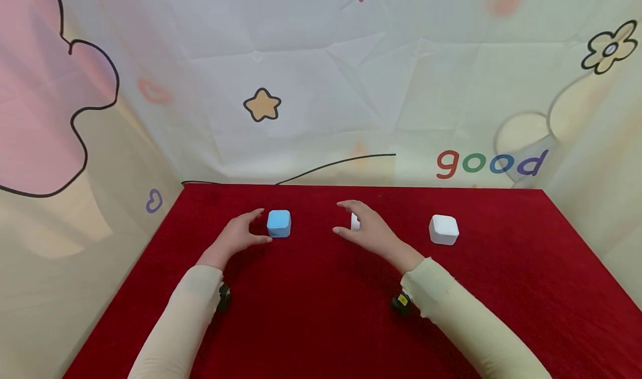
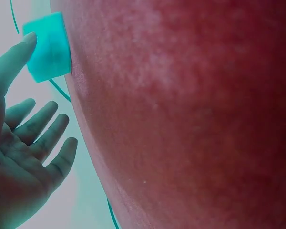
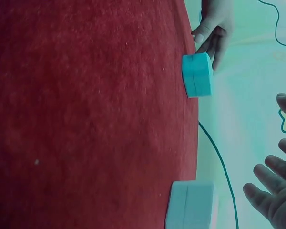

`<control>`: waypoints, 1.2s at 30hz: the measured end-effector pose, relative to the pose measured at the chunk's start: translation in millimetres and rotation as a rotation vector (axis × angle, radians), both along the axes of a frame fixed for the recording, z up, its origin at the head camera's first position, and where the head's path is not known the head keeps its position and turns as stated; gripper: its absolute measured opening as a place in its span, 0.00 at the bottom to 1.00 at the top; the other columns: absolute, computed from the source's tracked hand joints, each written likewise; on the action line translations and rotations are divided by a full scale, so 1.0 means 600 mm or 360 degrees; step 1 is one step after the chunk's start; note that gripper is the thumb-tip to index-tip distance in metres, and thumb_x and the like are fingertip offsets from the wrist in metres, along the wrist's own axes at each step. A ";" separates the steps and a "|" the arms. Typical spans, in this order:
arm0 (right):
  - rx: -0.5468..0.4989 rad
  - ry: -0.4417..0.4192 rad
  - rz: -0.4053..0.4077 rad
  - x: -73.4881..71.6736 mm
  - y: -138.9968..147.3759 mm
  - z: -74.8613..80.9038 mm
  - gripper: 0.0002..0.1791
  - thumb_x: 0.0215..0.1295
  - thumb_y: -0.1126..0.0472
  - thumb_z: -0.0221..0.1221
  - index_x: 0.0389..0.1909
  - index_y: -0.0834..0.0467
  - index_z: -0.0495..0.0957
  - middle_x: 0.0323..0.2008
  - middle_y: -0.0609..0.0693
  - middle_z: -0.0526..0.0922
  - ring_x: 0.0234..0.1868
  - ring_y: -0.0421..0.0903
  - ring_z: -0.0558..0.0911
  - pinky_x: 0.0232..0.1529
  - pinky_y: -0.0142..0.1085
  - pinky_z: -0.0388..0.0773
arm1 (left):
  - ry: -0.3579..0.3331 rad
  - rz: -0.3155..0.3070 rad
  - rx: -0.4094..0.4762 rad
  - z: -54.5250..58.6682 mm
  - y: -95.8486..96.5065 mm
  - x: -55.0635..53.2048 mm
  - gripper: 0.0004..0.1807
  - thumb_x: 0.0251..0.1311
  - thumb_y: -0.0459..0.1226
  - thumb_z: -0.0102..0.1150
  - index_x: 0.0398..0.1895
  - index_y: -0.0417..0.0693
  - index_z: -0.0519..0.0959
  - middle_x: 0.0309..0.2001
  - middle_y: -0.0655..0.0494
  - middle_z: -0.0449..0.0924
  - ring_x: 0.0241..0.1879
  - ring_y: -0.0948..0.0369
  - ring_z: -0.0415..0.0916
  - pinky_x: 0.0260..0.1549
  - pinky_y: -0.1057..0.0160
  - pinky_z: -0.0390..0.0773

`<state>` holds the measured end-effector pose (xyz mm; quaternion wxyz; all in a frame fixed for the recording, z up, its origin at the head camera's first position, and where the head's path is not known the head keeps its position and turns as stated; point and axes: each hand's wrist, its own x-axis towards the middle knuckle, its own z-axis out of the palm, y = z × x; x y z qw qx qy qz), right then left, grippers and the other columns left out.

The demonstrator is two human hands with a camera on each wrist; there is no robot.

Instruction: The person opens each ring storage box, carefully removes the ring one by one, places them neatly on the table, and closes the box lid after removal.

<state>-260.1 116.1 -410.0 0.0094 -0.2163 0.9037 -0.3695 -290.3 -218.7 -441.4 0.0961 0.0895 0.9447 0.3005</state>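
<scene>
Thumb and fingers spread wide, the left hand [image 1: 238, 234] of a person in pale sleeves [image 1: 175, 317] is just beside the blue block [image 1: 278, 223], toward the far edge of a red table [image 1: 301, 312]; whether the thumb tip touches it cannot be told. The right hand [image 1: 376, 231], also wide between thumb and fingers, is near a white block [image 1: 354, 222], partly hidden behind it in the head view. A second white block [image 1: 444, 229] sits farther right. Behind hangs a pale curtain [image 1: 321, 72] printed with a star [image 1: 262, 105].
</scene>
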 end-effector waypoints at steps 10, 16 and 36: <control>-0.0009 -0.0058 0.0028 -0.011 -0.036 0.001 0.34 0.70 0.53 0.63 0.73 0.61 0.67 0.72 0.61 0.71 0.71 0.61 0.73 0.69 0.58 0.73 | -0.0042 0.0024 0.0039 0.000 0.001 -0.007 0.47 0.61 0.40 0.71 0.80 0.41 0.57 0.75 0.34 0.64 0.75 0.39 0.63 0.70 0.39 0.71; 0.0010 -0.0115 0.0042 -0.019 -0.064 0.000 0.35 0.69 0.53 0.64 0.73 0.59 0.68 0.72 0.60 0.71 0.71 0.60 0.74 0.69 0.55 0.75 | -0.0071 0.0033 0.0083 -0.001 0.003 -0.013 0.47 0.61 0.39 0.71 0.80 0.42 0.57 0.74 0.34 0.65 0.73 0.38 0.64 0.67 0.40 0.74; -0.0074 -0.0304 0.0078 -0.035 -0.126 -0.019 0.34 0.68 0.55 0.65 0.72 0.58 0.69 0.71 0.60 0.73 0.70 0.58 0.74 0.69 0.53 0.76 | -0.0123 0.0002 0.0101 -0.004 0.011 -0.018 0.44 0.63 0.38 0.68 0.79 0.40 0.58 0.72 0.34 0.68 0.71 0.38 0.68 0.68 0.41 0.74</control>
